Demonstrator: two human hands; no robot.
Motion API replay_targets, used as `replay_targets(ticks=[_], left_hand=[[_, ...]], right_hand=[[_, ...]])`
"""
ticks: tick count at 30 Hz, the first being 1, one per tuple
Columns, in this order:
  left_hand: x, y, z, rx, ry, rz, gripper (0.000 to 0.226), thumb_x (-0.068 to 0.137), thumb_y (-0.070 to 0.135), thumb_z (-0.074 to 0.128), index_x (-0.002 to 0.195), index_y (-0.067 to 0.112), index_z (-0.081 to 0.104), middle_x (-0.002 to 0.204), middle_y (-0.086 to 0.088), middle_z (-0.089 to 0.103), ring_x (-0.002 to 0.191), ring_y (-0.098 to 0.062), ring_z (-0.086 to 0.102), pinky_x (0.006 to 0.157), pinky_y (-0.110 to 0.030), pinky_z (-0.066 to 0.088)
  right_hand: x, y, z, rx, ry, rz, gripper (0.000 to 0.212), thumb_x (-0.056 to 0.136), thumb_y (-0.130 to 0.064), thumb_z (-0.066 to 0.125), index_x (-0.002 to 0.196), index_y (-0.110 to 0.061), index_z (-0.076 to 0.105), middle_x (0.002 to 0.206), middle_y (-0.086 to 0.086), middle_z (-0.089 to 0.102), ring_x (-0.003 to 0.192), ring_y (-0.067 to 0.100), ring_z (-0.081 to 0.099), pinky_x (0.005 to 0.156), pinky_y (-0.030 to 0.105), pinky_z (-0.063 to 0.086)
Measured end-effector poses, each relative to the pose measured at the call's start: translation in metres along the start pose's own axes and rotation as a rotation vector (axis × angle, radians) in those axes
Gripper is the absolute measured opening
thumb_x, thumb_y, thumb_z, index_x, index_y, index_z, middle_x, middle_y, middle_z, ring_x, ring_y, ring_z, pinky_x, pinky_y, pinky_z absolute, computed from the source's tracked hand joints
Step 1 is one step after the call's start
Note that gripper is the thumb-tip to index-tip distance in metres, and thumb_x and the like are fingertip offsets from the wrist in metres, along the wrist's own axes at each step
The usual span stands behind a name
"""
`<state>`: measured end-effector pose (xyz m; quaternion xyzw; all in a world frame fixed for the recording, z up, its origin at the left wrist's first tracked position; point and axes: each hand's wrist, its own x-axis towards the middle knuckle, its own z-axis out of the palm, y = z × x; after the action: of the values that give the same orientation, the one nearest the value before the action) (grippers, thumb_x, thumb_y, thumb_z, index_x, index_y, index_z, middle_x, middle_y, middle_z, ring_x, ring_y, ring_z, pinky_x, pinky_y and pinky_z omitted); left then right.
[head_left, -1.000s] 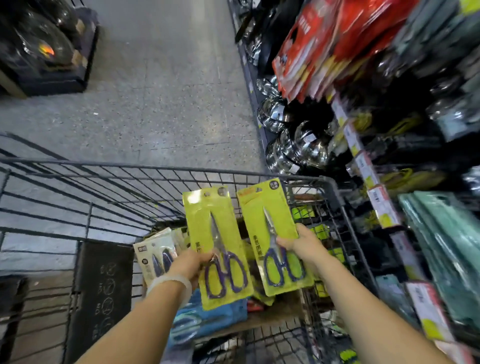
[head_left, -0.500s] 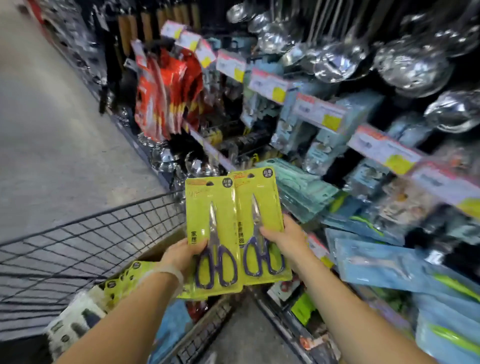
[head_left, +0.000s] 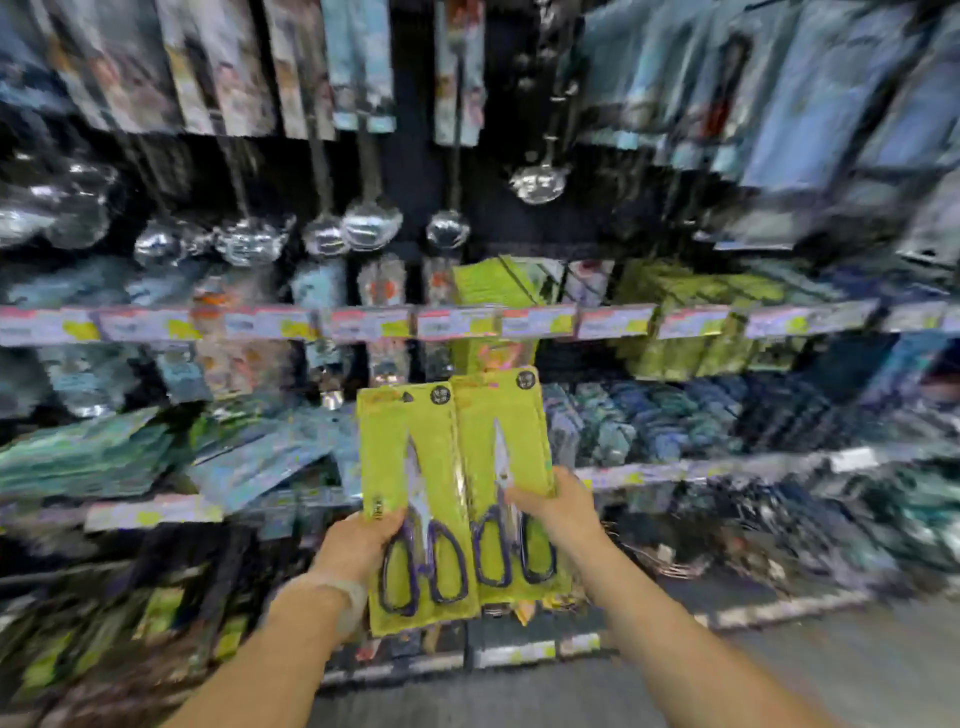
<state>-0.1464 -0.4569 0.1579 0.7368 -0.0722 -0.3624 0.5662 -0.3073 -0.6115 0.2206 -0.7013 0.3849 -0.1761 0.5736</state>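
Lime-green card pack of purple-handled steel scissors (head_left: 415, 467) gripped in the left hand (head_left: 358, 545), thumb curled over the front at the lower left edge, other fingers hidden behind the card; second lime-green card pack (head_left: 498, 441) of the same scissors pinched in the right hand (head_left: 558, 512), thumb across the front near the scissor handles, remaining fingers wrapped round the right edge. Both packs upright, side by side, inner edges touching or slightly overlapping, too blurred to tell which. Held out towards the store shelving, just below the price-tag rail (head_left: 363, 325), with the top of the right-hand pack close under a hanging bunch of matching lime-green packs (head_left: 493, 283). Judged as putting the scissors onto that display: fetching and carrying to the shelf apparently done, hanging not yet begun, no hook to be made out at either pack's top hole. Left to do, most likely: lifting each pack higher and threading it onto the peg, one at a time, probably after freeing one hand. Row of shiny steel ladles (head_left: 371, 223) hanging above the rail, well apart from both hands. Pale band (head_left: 343, 592) round the left wrist. Heavy blur across the shelves, so exact peg position unclear
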Motion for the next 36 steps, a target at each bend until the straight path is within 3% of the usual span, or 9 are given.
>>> replay_targets(ticks=[3, 8, 11, 15, 18, 20, 26, 30, 36], left_hand=[[-0.019, 0.014, 0.089, 0.053, -0.139, 0.053, 0.041, 0.087, 0.028, 0.065, 0.115, -0.001, 0.060, 0.120, -0.022, 0.062, 0.113, -0.038, 0.059, 0.100, -0.051, 0.046], [-0.046, 0.035, 0.201, 0.081, -0.284, 0.077, 0.041, 0.087, 0.023, 0.065, 0.120, 0.000, 0.058, 0.118, -0.018, 0.062, 0.116, -0.036, 0.057, 0.101, -0.044, 0.046], [-0.051, 0.042, 0.250, 0.110, -0.374, 0.120, 0.043, 0.084, 0.028, 0.068, 0.120, 0.008, 0.057, 0.133, -0.014, 0.056, 0.123, -0.035, 0.052, 0.109, -0.048, 0.038], [-0.050, 0.050, 0.306, 0.122, -0.452, 0.115, 0.083, 0.060, 0.058, 0.077, 0.128, 0.016, 0.055, 0.135, -0.004, 0.053, 0.124, -0.030, 0.051, 0.112, -0.046, 0.034], [-0.040, 0.061, 0.348, 0.136, -0.487, 0.095, 0.055, 0.080, 0.038, 0.070, 0.127, 0.015, 0.054, 0.136, -0.007, 0.054, 0.125, -0.032, 0.050, 0.112, -0.049, 0.032], [-0.032, 0.072, 0.380, 0.196, -0.451, 0.073, 0.065, 0.083, 0.037, 0.068, 0.136, 0.009, 0.044, 0.141, -0.010, 0.046, 0.133, -0.034, 0.041, 0.115, -0.047, 0.026], [0.023, 0.089, 0.496, 0.340, -0.496, 0.058, 0.086, 0.040, 0.063, 0.069, 0.111, 0.014, 0.063, 0.117, -0.010, 0.067, 0.106, -0.032, 0.062, 0.099, -0.045, 0.047], [0.000, 0.125, 0.562, 0.372, -0.532, 0.064, 0.044, 0.080, 0.038, 0.069, 0.108, 0.007, 0.054, 0.116, -0.006, 0.057, 0.117, -0.030, 0.055, 0.097, -0.032, 0.043], [0.026, 0.123, 0.629, 0.408, -0.530, 0.044, 0.043, 0.062, 0.050, 0.070, 0.086, 0.015, 0.063, 0.103, -0.009, 0.069, 0.103, -0.030, 0.063, 0.097, -0.041, 0.048]], right_hand=[[-0.033, 0.019, -0.090, 0.087, 0.164, 0.063, 0.027, 0.083, -0.008, 0.068, 0.107, 0.000, 0.058, 0.103, 0.013, 0.064, 0.088, 0.019, 0.057, 0.064, 0.018, 0.047], [-0.064, 0.051, -0.195, 0.143, 0.396, 0.115, 0.020, 0.082, -0.010, 0.069, 0.096, -0.012, 0.055, 0.090, 0.006, 0.062, 0.079, 0.019, 0.058, 0.072, 0.032, 0.047], [-0.069, 0.071, -0.233, 0.200, 0.473, 0.155, 0.025, 0.081, -0.010, 0.070, 0.103, -0.008, 0.056, 0.094, 0.006, 0.064, 0.080, 0.018, 0.060, 0.076, 0.034, 0.049], [-0.057, 0.091, -0.278, 0.257, 0.515, 0.169, 0.028, 0.082, -0.007, 0.069, 0.107, -0.006, 0.057, 0.091, 0.004, 0.067, 0.080, 0.016, 0.062, 0.074, 0.032, 0.050], [-0.040, 0.103, -0.313, 0.275, 0.551, 0.182, 0.027, 0.082, -0.008, 0.069, 0.106, -0.007, 0.056, 0.092, 0.005, 0.066, 0.079, 0.016, 0.061, 0.071, 0.030, 0.049], [-0.028, 0.110, -0.340, 0.277, 0.569, 0.199, 0.029, 0.082, -0.009, 0.069, 0.108, -0.006, 0.056, 0.093, 0.004, 0.067, 0.082, 0.016, 0.062, 0.073, 0.030, 0.049], [0.013, 0.118, -0.448, 0.268, 0.700, 0.216, 0.032, 0.079, -0.008, 0.072, 0.108, -0.002, 0.058, 0.091, 0.007, 0.067, 0.081, 0.022, 0.063, 0.076, 0.036, 0.052], [0.028, 0.131, -0.510, 0.318, 0.744, 0.195, 0.024, 0.079, -0.007, 0.073, 0.097, -0.008, 0.057, 0.084, 0.003, 0.066, 0.076, 0.017, 0.063, 0.065, 0.031, 0.050], [0.058, 0.162, -0.569, 0.337, 0.757, 0.242, 0.027, 0.073, -0.015, 0.079, 0.092, -0.009, 0.061, 0.090, 0.013, 0.072, 0.086, 0.032, 0.068, 0.085, 0.052, 0.054]])
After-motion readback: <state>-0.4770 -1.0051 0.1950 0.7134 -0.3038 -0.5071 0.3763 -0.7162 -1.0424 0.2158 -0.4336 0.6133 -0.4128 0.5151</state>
